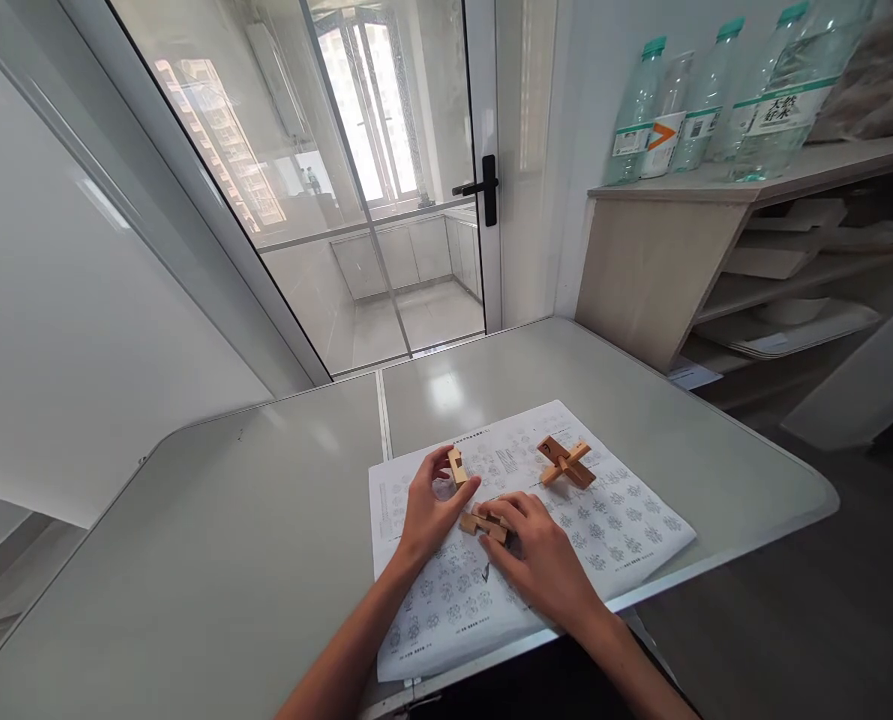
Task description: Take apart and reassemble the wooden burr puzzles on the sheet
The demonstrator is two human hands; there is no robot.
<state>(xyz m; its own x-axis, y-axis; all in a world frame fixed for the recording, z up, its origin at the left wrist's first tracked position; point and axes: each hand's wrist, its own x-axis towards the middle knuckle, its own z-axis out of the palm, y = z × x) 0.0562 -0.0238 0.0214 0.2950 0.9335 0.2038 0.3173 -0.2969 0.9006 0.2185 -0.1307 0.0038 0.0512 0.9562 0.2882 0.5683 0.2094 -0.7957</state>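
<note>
While the left hand (429, 505) grips a pale block (458, 468), the right hand (532, 540) clasps a notched piece (470, 524), fingers partly hiding it, paper (435, 655) with print mostly illegible.

The person's bare left forearm (360, 625) slants up to the right, the right forearm (620, 655) up to the left. The left hand (429, 508) has its fingers curled, thumb stretched out opposite them in a grip. Just beside it, the right hand (537, 550) is palm down, knuckles arched, thumb and fingertips bent inward in a pinch.
</note>
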